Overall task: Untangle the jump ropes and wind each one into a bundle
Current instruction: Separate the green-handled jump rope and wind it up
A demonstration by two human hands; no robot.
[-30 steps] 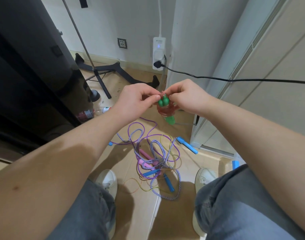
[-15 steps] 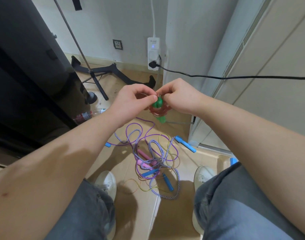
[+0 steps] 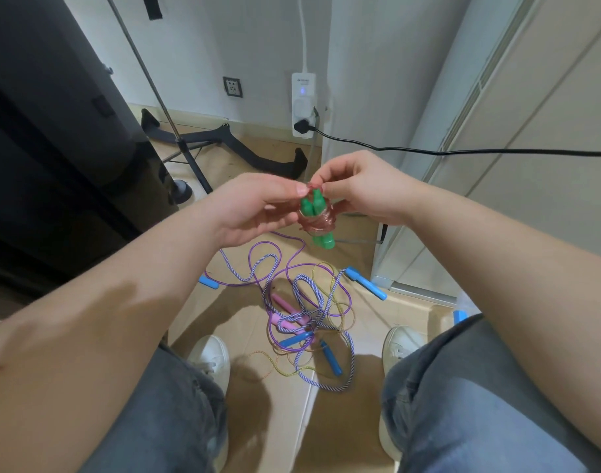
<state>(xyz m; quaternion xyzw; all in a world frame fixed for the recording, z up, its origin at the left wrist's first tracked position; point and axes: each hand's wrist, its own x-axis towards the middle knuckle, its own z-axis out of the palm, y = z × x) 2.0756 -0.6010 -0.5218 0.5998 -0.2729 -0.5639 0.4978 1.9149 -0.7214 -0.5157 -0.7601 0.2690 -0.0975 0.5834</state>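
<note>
Left hand (image 3: 254, 209) and right hand (image 3: 360, 189) are pinching the green-handled rope (image 3: 318, 216), seemingly almost bundled, between their grips. Well below, the other tangled ropes (image 3: 306, 308) are lying on the floor (image 3: 244, 336), not yet sorted.

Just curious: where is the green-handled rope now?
Head view, centre: the green-handled rope is pinched between the left hand and right hand, above the tangled ropes on the floor.
</note>
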